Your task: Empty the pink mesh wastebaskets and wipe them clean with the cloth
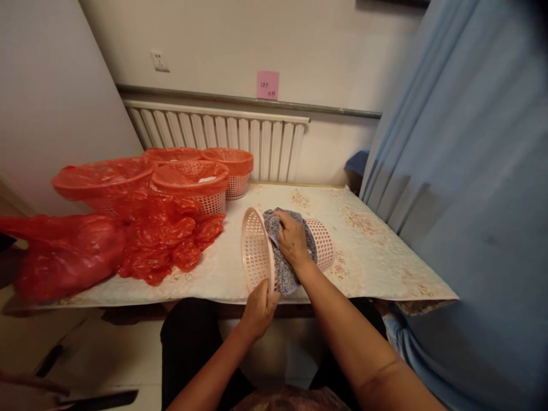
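Observation:
A pink plastic basket (256,251) lies on its side near the table's front edge, its mouth turned toward the left. My left hand (259,311) grips the lower rim of this basket. My right hand (293,240) presses a grey cloth (282,268) against the basket's outer wall, fingers closed on the cloth. The cloth drapes over the basket's side and hangs down toward its rim.
Several pink baskets lined with red plastic bags (192,180) stand at the table's back left. Loose red bags (166,240) lie heaped at the left. The table (377,257) wears a floral cover. A white radiator (240,140) is behind, a blue curtain (466,188) at right.

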`<state>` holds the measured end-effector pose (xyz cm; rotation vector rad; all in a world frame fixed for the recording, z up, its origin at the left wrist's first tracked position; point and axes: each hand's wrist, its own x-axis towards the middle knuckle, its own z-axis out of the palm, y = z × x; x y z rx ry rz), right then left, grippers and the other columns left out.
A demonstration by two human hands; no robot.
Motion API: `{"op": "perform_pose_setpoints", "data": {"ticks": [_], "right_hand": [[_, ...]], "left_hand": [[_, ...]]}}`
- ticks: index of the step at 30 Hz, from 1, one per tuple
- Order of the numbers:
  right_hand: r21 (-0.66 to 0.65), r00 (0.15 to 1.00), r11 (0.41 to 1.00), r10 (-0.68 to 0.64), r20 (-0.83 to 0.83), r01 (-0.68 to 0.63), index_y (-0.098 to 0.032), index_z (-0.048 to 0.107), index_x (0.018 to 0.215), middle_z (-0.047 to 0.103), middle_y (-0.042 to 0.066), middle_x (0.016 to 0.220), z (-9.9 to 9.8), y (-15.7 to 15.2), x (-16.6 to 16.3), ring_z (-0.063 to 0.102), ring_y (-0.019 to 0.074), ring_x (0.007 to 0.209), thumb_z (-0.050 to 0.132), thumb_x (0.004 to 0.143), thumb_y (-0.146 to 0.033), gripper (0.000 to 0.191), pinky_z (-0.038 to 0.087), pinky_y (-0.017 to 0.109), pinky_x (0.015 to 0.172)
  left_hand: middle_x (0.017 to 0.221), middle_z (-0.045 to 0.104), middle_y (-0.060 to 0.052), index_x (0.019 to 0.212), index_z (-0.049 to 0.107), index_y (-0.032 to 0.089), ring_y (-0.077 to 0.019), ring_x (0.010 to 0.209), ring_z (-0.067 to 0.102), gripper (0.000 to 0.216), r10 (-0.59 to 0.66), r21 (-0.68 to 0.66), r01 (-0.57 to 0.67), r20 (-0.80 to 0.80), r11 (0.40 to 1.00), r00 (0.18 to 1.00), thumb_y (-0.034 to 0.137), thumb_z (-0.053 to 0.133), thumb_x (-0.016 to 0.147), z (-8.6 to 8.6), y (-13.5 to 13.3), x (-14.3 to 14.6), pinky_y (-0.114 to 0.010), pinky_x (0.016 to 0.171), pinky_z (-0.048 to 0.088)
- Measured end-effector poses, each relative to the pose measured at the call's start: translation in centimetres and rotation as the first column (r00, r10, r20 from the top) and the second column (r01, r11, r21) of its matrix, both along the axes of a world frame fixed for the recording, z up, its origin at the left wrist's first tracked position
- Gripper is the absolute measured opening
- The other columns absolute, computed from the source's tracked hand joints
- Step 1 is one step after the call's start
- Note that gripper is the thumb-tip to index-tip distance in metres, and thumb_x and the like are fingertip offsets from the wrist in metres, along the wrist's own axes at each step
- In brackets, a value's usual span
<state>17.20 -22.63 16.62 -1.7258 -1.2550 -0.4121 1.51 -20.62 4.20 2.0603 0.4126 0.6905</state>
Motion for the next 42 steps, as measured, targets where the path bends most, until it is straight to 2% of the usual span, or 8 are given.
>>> {"op": "perform_pose_setpoints", "data": {"ticks": [6, 10, 12, 17, 24, 30, 36, 42], "right_hand": [[0.037, 1.000, 0.999, 0.027, -0.014, -0.027, -0.019, 0.061, 0.113, 0.067, 0.006, 0.115, -0.6, -1.4, -0.6, 0.060, 0.0194, 0.109, 0.040, 0.085, -0.009, 0.037, 0.044, 0.033, 0.099], [0.050, 0.998, 0.997, 0.061, -0.025, -0.060, -0.020, 0.061, 0.116, 0.066, 0.005, 0.119, -1.1, -2.2, -0.2, 0.059, 0.0202, 0.111, 0.047, 0.086, -0.014, 0.034, 0.044, 0.033, 0.099], [0.049, 0.998, 0.997, 0.066, -0.022, -0.065, -0.021, 0.061, 0.117, 0.066, 0.005, 0.120, -1.4, -2.4, 0.2, 0.059, 0.0201, 0.112, 0.047, 0.086, -0.014, 0.035, 0.044, 0.033, 0.099], [-0.004, 0.999, 1.000, 0.003, -0.050, -0.004, -0.021, 0.063, 0.114, 0.068, 0.005, 0.115, -2.1, -3.0, 3.3, 0.061, 0.0193, 0.107, 0.042, 0.089, -0.016, 0.034, 0.044, 0.031, 0.095], [-0.106, 0.906, 0.919, -0.392, -0.161, 0.379, -0.018, 0.066, 0.104, 0.071, 0.009, 0.097, -5.2, -7.1, 11.5, 0.063, 0.0218, 0.087, 0.039, 0.087, -0.022, 0.033, 0.045, 0.031, 0.080], [0.100, 0.840, 0.842, -0.507, -0.191, 0.531, -0.018, 0.064, 0.110, 0.067, 0.010, 0.113, -8.8, -8.8, 9.8, 0.060, 0.0225, 0.105, 0.037, 0.084, -0.021, 0.038, 0.045, 0.037, 0.093], [0.253, 0.970, 0.939, -0.206, -0.126, 0.233, -0.020, 0.061, 0.115, 0.062, 0.007, 0.127, -9.9, -7.2, 2.0, 0.053, 0.0198, 0.123, 0.036, 0.078, -0.010, 0.046, 0.039, 0.045, 0.108], [0.242, 0.990, 0.962, 0.109, 0.093, -0.129, -0.021, 0.059, 0.117, 0.060, 0.007, 0.131, -6.4, -5.2, -3.0, 0.053, 0.0187, 0.125, 0.036, 0.074, -0.002, 0.052, 0.038, 0.046, 0.111]], "left_hand": [[0.111, 0.065, -0.008, 0.117, 0.057, 0.017, -0.0240, 0.112, 0.055, 0.047, 0.039, -0.440, 0.123, 0.340, 0.889, 0.940, 0.052, 0.054, 0.086, 8.0, 0.7, 3.3, -0.035, 0.103, 0.037], [0.110, 0.069, -0.010, 0.121, 0.055, 0.015, -0.0269, 0.108, 0.061, 0.060, -0.061, -0.724, 0.380, 0.426, 0.576, 0.903, 0.047, 0.072, 0.074, 9.6, 0.5, 5.1, -0.041, 0.102, 0.040], [0.107, 0.071, -0.011, 0.120, 0.056, 0.014, -0.0276, 0.104, 0.064, 0.062, -0.061, -0.780, 0.377, 0.402, 0.500, 0.913, 0.042, 0.077, 0.070, 9.4, 0.2, 5.3, -0.042, 0.099, 0.042], [0.112, 0.069, -0.011, 0.123, 0.055, 0.015, -0.0263, 0.099, 0.066, 0.060, -0.075, -0.777, 0.369, 0.387, 0.509, 0.919, 0.038, 0.076, 0.072, 8.7, 0.0, 4.8, -0.042, 0.094, 0.047], [0.114, 0.069, -0.014, 0.117, 0.059, 0.012, -0.0308, 0.108, 0.063, 0.057, -0.127, -0.753, 0.367, 0.359, 0.546, 0.925, 0.040, 0.076, 0.070, 8.5, -0.1, 4.2, -0.046, 0.099, 0.044], [0.120, 0.067, -0.014, 0.120, 0.059, 0.013, -0.0311, 0.112, 0.061, 0.059, -0.240, -0.726, 0.433, 0.360, 0.535, 0.901, 0.032, 0.078, 0.067, 7.2, 0.9, 4.0, -0.048, 0.104, 0.040], [0.123, 0.065, -0.012, 0.121, 0.059, 0.014, -0.0281, 0.115, 0.058, 0.061, -0.352, -0.658, 0.458, 0.298, 0.598, 0.887, 0.032, 0.078, 0.066, 6.3, 1.5, 4.4, -0.045, 0.107, 0.038], [0.112, 0.068, -0.008, 0.111, 0.065, 0.013, -0.0244, 0.107, 0.058, 0.039, -0.432, -0.482, 0.433, 0.121, 0.762, 0.894, 0.026, 0.067, 0.075, 4.5, 2.0, 4.1, -0.040, 0.103, 0.042]]}}
